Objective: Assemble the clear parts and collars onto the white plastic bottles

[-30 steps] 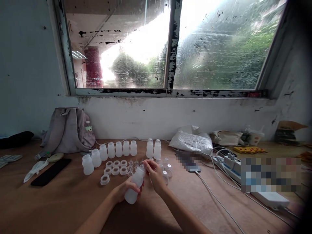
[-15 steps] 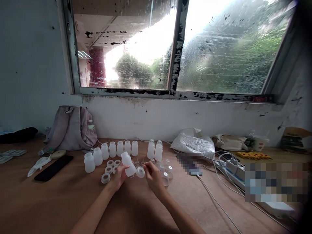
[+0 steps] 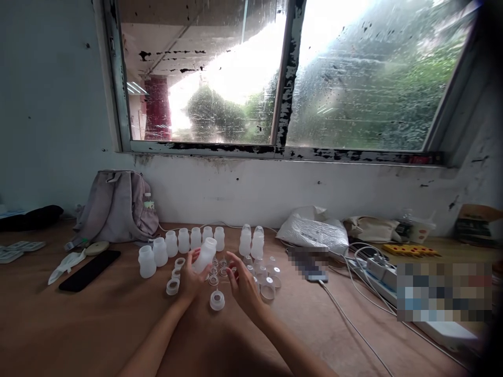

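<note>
A frosted baby bottle (image 3: 206, 254), without a cap, is tilted to the right in my left hand (image 3: 192, 277), whose fingers wrap round it. My right hand (image 3: 241, 280) is held just right of the bottle, fingers apart and nothing in them. Between my forearms a white ring collar (image 3: 217, 300) lies on the table. More ring collars (image 3: 172, 286) are partly hidden behind my left hand. Clear nipples (image 3: 213, 279) lie between the hands. Clear dome caps (image 3: 268, 288) are grouped right of my right hand.
Several open bottles (image 3: 171, 244) stand in a curved row behind. Two capped bottles (image 3: 258, 242) stand right of them. A black phone (image 3: 89, 270) and a backpack (image 3: 118, 209) are at left. At right lie a silver bag (image 3: 312, 233), cables and a power strip (image 3: 381, 283).
The ring collar near my right hand now lies on the table, closer to me. My right hand has opened. In my left hand the bottle has swung from leaning left to leaning right.
</note>
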A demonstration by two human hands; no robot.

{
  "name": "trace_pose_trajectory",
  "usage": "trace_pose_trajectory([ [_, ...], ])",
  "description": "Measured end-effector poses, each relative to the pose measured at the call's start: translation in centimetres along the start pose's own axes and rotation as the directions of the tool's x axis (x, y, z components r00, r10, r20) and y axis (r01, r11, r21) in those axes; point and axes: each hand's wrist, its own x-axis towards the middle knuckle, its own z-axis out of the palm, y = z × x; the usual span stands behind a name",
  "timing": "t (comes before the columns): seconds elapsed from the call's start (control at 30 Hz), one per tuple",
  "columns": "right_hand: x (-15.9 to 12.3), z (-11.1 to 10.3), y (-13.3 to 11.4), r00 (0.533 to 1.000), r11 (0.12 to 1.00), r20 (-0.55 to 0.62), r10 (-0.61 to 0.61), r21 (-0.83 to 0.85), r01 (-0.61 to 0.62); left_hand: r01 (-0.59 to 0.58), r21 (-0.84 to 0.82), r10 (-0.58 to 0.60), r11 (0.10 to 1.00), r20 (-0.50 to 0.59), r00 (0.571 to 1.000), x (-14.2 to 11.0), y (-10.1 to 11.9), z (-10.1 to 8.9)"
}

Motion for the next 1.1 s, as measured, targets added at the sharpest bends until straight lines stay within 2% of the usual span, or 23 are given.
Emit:
trace_pose_trajectory([
  [0.1,1.6,-0.6,-0.3,0.998,0.996,0.012,-0.058,-0.070,0.058,-0.165,0.203,0.148,0.965,0.094,0.985,-0.5,0.2,-0.2],
  [0.27,3.8,-0.9,-0.2,0.985,0.964,0.162,-0.061,-0.245,0.100,-0.198,0.233,0.130,0.952,0.276,0.952,-0.8,-0.3,-0.1],
  [0.37,5.3,-1.3,0.3,0.980,0.922,0.198,0.001,-0.379,0.076,-0.230,0.210,0.174,0.950,0.252,0.952,-0.5,-0.1,-0.1],
  [0.43,6.7,-1.6,0.8,0.980,0.871,0.181,0.086,-0.491,0.014,-0.254,0.194,0.214,0.948,0.207,0.955,-0.2,0.4,-0.3],
  [0.47,7.5,-1.7,1.2,0.976,0.839,0.173,0.135,-0.544,-0.020,-0.272,0.185,0.228,0.944,0.229,0.946,-0.1,0.6,-0.6],
  [0.5,8.3,-1.7,1.5,0.969,0.806,0.169,0.183,-0.590,-0.049,-0.300,0.177,0.242,0.937,0.288,0.927,-0.1,0.8,-0.9],
  [0.53,9.1,-1.5,2.0,0.959,0.776,0.168,0.226,-0.626,-0.074,-0.339,0.172,0.256,0.925,0.379,0.889,-0.2,1.0,-1.2],
  [0.63,11.3,-0.5,3.6,0.936,0.725,0.165,0.310,-0.678,-0.121,-0.495,0.170,0.282,0.852,0.647,0.709,-0.8,1.4,-2.2],
  [0.67,11.8,0.1,4.2,0.931,0.718,0.160,0.327,-0.683,-0.135,-0.533,0.176,0.281,0.827,0.693,0.664,-1.1,1.4,-2.5],
  [0.7,12.2,0.6,4.8,0.927,0.714,0.156,0.340,-0.685,-0.147,-0.557,0.184,0.274,0.810,0.721,0.636,-1.4,1.3,-2.7],
  [0.73,12.5,1.1,5.4,0.925,0.711,0.152,0.349,-0.685,-0.156,-0.564,0.196,0.258,0.802,0.738,0.624,-1.7,1.2,-2.8],
  [0.87,12.9,2.4,7.4,0.923,0.722,0.144,0.356,-0.669,-0.174,-0.518,0.239,0.177,0.821,0.757,0.629,-2.3,0.8,-3.0],
  [1.1,12.5,3.0,9.0,0.962,0.806,0.094,0.256,-0.570,-0.159,-0.497,0.244,0.131,0.832,0.786,0.605,-1.8,0.5,-4.1],
])
